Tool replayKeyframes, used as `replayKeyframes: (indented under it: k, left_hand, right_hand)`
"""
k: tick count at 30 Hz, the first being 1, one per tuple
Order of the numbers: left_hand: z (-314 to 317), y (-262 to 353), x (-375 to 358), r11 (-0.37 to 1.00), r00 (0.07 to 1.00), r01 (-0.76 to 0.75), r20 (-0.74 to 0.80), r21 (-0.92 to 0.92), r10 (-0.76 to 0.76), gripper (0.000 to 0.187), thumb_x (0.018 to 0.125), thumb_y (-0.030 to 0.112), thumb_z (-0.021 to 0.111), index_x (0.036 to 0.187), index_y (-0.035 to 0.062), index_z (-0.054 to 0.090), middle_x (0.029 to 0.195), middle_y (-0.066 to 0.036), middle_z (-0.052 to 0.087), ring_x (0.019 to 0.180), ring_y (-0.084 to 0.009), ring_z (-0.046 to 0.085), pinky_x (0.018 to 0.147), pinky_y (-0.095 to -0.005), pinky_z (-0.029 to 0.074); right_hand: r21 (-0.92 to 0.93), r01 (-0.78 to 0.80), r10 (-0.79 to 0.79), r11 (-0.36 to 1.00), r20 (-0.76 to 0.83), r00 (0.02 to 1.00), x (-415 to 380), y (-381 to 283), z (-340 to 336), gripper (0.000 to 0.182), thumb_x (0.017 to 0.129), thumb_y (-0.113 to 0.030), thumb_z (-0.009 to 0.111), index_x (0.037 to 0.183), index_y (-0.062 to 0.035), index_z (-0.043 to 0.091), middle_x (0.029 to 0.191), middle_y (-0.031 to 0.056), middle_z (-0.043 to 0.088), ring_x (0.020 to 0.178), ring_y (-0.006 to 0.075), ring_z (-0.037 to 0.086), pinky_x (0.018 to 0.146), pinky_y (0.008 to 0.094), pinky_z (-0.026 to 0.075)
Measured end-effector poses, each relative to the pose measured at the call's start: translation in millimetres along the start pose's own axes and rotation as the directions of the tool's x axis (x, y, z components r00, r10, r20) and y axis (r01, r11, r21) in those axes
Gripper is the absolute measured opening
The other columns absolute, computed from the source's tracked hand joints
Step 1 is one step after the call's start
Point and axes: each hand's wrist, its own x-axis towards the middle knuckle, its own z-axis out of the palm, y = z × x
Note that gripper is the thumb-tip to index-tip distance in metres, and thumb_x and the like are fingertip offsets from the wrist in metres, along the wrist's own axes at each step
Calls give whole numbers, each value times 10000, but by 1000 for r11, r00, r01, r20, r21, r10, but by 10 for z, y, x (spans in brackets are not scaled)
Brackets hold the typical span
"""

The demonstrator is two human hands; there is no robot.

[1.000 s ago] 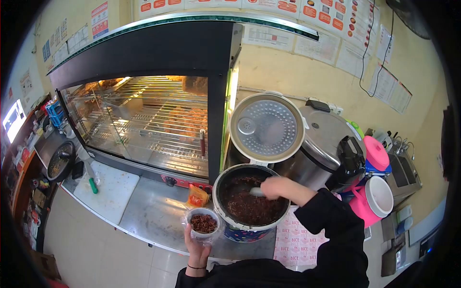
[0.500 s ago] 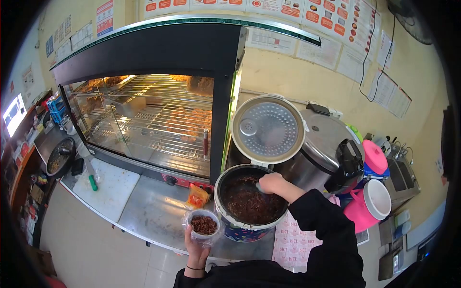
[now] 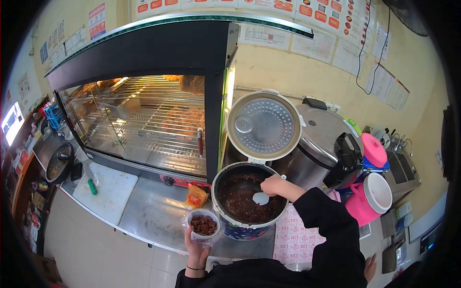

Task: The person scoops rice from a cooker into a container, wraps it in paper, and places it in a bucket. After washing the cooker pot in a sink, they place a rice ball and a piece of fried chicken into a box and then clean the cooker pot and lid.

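Two hands occupied: right hand (image 3: 277,186) closed on the paddle (image 3: 260,198), blade angled between seven and eight o'clock over the pot (image 3: 235,209); left hand (image 3: 196,248) cupping the food-filled bowl (image 3: 204,234), pot at its two o'clock.

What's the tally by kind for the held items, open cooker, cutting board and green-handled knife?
Bowl, in left hand: 1
Scoop, in right hand: 1
Open cooker: 1
Cutting board: 1
Green-handled knife: 1
Total: 5
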Motion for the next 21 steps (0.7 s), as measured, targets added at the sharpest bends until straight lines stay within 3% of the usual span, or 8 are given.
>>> replayKeyframes:
  k: [2,5,6,9,11,15,19,21]
  left_hand:
    - [5,-4,5,1000,1000,8,0,0,-8,495,783,429,430,1127,73,436,1074,-96,513,970,-245,503,836,-384,404]
    - [-22,-36,10,1000,1000,19,4,8,-19,493,785,425,428,1126,69,437,1073,-98,515,972,-246,502,839,-384,403]
    - [-32,-48,4,1000,1000,23,7,13,-23,493,785,424,427,1125,68,437,1072,-99,515,974,-246,502,839,-384,403]
    - [-3,-65,-14,998,998,58,-5,-26,-58,478,780,379,466,1123,50,429,1067,-112,516,968,-253,506,846,-379,400]
    - [14,-89,-6,998,998,60,-5,4,-60,477,781,380,464,1125,51,429,1071,-111,515,972,-252,505,847,-379,400]
    - [29,-98,13,999,998,53,25,7,-53,475,784,383,458,1126,55,429,1077,-108,513,977,-248,504,850,-380,398]
    - [32,-86,34,998,1000,16,-4,66,-16,477,781,386,457,1126,59,430,1070,-104,515,979,-243,501,851,-380,392]
    - [24,-76,55,999,1000,-22,-21,39,23,477,782,390,453,1126,60,431,1067,-102,516,979,-241,499,848,-377,393]
  right_hand:
    - [113,110,-122,988,109,987,50,81,-10,178,631,-138,498,733,-61,622,701,105,614,655,219,600,506,334,450]
    - [175,51,-110,983,348,931,101,-16,46,351,667,-130,485,1001,-152,591,641,72,589,568,181,576,486,311,447]
    - [322,76,-179,944,302,936,117,12,101,187,643,-105,462,761,-40,592,581,75,551,468,172,511,423,309,404]
    - [585,106,-311,804,261,914,224,-122,303,207,692,-113,467,851,-45,580,548,65,514,436,161,470,406,296,385]
    - [582,208,-405,786,230,885,342,-309,413,319,778,-130,444,1083,-71,519,554,64,515,468,147,453,449,303,376]
    - [569,558,-416,604,-372,830,495,-397,660,218,771,-115,471,957,-36,552,552,78,501,487,160,483,433,304,370]
    - [813,247,-371,527,-41,928,-25,-376,148,315,795,-114,449,1088,-8,494,619,47,492,519,122,429,476,282,351]
    - [875,187,-369,447,-10,929,-120,-318,133,289,806,-117,454,1076,-37,518,539,-27,388,458,67,348,409,231,286]
